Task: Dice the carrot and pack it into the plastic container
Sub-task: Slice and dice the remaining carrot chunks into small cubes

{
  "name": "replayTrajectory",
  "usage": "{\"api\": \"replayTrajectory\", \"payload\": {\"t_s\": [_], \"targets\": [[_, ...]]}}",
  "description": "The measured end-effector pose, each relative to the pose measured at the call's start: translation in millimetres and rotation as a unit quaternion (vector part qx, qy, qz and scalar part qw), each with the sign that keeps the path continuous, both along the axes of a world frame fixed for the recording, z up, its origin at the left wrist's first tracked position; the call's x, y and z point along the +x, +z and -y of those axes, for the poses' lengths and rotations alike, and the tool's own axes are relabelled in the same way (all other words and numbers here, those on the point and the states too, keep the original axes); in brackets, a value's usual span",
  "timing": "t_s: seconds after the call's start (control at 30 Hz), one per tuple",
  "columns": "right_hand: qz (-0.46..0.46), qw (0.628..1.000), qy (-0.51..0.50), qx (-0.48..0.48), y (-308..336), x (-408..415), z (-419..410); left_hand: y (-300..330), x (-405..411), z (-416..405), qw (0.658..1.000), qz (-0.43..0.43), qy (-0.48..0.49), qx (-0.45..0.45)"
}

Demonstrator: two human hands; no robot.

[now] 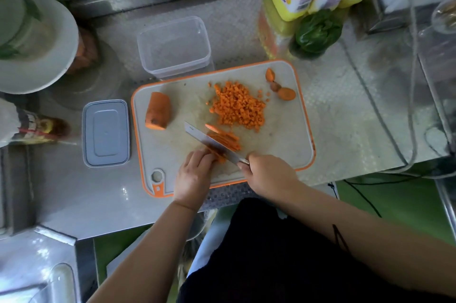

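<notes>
Carrot strips (223, 141) lie under a knife (209, 143) on an orange-rimmed cutting board (283, 135), a heap of diced carrot (238, 106) just beyond them and an uncut carrot chunk (158, 110) at the board's left. The clear plastic container (174, 47) stands open behind the board on a patterned steel counter (345, 110), its grey lid (106, 133) lying to the left. The left hand (195, 174) presses curled fingers onto the strips; the right hand (267, 174) grips the knife handle, blade angled across them.
</notes>
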State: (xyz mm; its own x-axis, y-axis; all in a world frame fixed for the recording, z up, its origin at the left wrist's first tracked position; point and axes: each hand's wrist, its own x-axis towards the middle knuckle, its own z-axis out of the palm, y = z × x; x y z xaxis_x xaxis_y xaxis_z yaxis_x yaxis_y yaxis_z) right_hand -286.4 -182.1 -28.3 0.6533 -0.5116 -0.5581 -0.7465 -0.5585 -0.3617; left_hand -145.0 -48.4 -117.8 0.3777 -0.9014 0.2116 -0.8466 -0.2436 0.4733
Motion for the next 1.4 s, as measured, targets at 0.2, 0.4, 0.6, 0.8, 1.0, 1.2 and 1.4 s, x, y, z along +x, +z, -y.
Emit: {"api": "replayTrajectory", "payload": {"t_s": [0.2, 0.4, 0.6, 0.8, 1.0, 1.2, 1.4], "targets": [[-0.017, 1.000, 0.003, 0.015, -1.0, 4.9, -6.1, 0.1, 6.3, 0.9, 1.000, -0.001, -0.027, -0.009], [-0.042, 0.998, -0.020, 0.035, 0.0, 9.3, -9.0, 3.7, 6.7, 6.2, 0.999, 0.003, -0.035, -0.019], [-0.055, 0.994, -0.058, 0.073, -4.0, 12.6, -11.9, 0.9, 9.5, 5.1, 0.999, 0.012, -0.042, -0.031], [-0.056, 0.995, -0.065, 0.053, -11.6, 17.2, -12.1, 2.9, 10.7, 5.2, 0.998, 0.027, -0.044, -0.037], [-0.012, 0.991, -0.113, 0.077, -12.2, 25.4, -2.7, 7.9, 3.9, 8.6, 0.999, 0.001, -0.029, -0.024], [0.013, 0.982, -0.153, 0.105, -3.2, 16.2, 9.7, 13.6, -2.1, 8.6, 0.995, 0.088, -0.042, -0.029], [0.034, 0.973, -0.200, 0.113, 3.1, 15.6, 14.6, 9.6, 11.9, 4.9, 0.988, 0.124, -0.097, 0.013]]}}
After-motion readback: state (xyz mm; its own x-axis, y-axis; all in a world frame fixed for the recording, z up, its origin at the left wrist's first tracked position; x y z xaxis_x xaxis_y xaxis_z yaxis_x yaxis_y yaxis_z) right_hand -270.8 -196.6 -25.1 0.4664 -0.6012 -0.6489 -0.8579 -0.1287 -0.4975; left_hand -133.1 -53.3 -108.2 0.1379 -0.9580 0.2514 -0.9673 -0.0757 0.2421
